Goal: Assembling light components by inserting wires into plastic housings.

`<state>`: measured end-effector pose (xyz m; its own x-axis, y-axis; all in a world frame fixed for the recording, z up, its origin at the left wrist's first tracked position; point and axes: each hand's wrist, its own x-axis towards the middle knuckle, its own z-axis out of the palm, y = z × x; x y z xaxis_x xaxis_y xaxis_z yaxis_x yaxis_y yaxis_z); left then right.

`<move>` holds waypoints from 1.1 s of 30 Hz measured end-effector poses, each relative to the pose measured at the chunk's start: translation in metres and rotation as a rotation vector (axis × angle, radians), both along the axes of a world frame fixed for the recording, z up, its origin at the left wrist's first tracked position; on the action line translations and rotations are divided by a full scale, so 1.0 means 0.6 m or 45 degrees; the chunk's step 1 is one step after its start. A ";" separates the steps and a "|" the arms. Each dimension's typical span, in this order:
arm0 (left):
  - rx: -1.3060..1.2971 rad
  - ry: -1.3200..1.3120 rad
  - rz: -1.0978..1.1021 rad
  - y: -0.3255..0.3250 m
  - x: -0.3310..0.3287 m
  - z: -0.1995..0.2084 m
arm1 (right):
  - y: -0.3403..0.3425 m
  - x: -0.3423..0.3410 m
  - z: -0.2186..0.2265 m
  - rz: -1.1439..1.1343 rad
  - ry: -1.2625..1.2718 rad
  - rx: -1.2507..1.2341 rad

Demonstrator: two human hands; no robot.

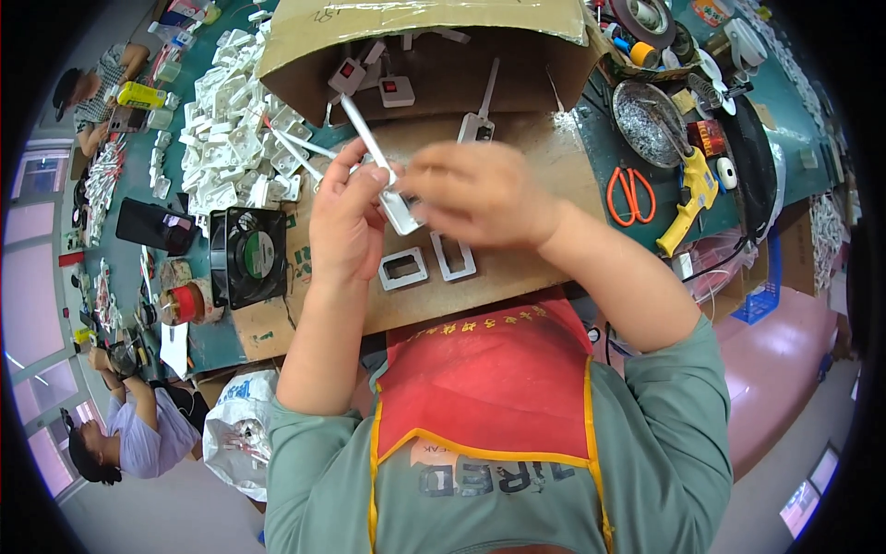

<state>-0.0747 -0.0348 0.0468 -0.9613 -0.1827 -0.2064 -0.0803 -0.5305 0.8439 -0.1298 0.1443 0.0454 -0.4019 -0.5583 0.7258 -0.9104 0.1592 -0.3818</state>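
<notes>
My left hand [346, 217] is closed on a white plastic housing [402, 216] with a long white stem, or thick cable, slanting up from it past the thumb. Motion blurs my right hand [484, 194], which is at the housing's right side; its fingertips are too smeared to show whether they grip anything. Below the hands, two white rectangular frames [403, 282] lie on the brown work board [535, 185]. Beyond my right hand lies another white housing [476, 127] with a stem. White pieces with red switches [397, 90] are at the mouth of a cardboard box [425, 20].
Loose white housings [231, 129] are heaped at the left, near a black fan [249, 257] and a phone [155, 226]. Orange-handled scissors [630, 196], a yellow glue gun [692, 196] and a metal pan [649, 120] lie right. Two other people [152, 429] sit at the left.
</notes>
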 end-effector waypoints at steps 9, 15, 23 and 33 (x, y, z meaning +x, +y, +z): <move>0.063 -0.015 -0.170 -0.004 0.041 0.000 | 0.008 -0.285 -0.087 -1.117 -0.004 0.548; -0.165 -0.048 -0.130 -0.009 0.061 0.001 | -0.021 -0.302 -0.073 -0.953 -0.104 0.500; -0.148 -0.041 -0.116 -0.001 0.061 0.007 | -0.008 -0.286 -0.061 -1.010 -0.168 0.692; -0.030 -0.214 -0.201 0.012 0.040 0.010 | 0.045 -0.074 0.027 -0.555 -1.114 0.397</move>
<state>-0.0505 -0.0273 0.0527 -0.9307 -0.0392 -0.3636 -0.3016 -0.4801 0.8237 -0.1743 0.1713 0.0614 -0.9337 -0.3508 -0.0712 -0.1724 0.6151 -0.7693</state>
